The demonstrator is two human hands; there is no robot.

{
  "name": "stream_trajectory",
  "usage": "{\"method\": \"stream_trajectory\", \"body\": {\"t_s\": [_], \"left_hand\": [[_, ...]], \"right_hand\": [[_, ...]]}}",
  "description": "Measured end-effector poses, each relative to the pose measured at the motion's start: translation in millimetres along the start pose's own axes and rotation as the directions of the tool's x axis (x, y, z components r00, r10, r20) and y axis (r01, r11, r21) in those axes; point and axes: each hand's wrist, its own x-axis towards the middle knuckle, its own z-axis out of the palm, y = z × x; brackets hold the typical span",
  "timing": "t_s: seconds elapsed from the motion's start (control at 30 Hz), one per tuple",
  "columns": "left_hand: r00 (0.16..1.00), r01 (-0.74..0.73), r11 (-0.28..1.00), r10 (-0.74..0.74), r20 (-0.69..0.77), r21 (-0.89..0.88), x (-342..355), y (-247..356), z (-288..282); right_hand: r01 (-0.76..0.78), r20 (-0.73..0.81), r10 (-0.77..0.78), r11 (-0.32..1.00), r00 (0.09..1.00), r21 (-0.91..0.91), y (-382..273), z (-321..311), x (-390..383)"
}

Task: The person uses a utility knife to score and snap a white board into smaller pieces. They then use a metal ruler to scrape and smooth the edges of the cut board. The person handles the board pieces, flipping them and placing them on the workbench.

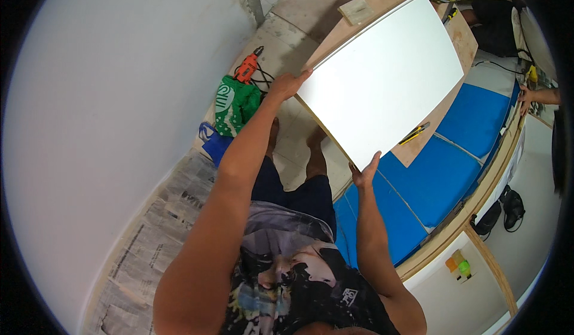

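The person holds a large white panel [382, 78] out in front, over the bench [465, 42], whose brown wooden top shows past the panel's left and right sides. The left hand [288, 87] grasps the near left corner, and the right hand [365, 171] is closed on the near right corner, thumb up at the edge. Both grips are thus taken up by the panel, which slants away to the far right.

The step in hand appears to be supporting and positioning the panel; whether its far end rests on the bench or hangs clear cannot be told. The next move would call for both hands acting together, so that it shifts or lowers without twisting. The right side needs care: a yellow and black cutter [414, 133] lies on the bench just beside the panel's edge and could get caught beneath it. A small wooden block [357, 11] sits at the far left, and a co-worker's hand [526, 99] is well apart on the right.
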Motion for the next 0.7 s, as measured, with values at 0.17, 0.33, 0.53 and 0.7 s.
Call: {"method": "stream_trajectory", "body": {"t_s": [0.17, 0.33, 0.53, 0.7], "left_hand": [[0.999, 0.034, 0.998, -0.035, 0.014, 0.049, -9, -14, 31], [0.993, 0.039, 0.999, -0.042, 0.111, 0.031, -37, -9, 57], [1.0, 0.013, 0.993, -0.014, -0.014, -0.114, -28, -32, 72], [0.996, 0.063, 0.989, -0.07, -0.051, -0.13, -32, -21, 45]], "right_hand": [[-0.001, 0.05, 0.004, 0.999, 0.999, -0.044, -17, -34, -9], [-0.02, 0.034, 0.026, 0.988, 0.999, -0.151, -30, -64, -4], [-0.052, 0.027, 0.058, 0.982, 0.998, -0.183, -20, -71, 10], [-0.043, 0.087, 0.052, 0.995, 0.995, -0.093, -13, -53, -17]]}}
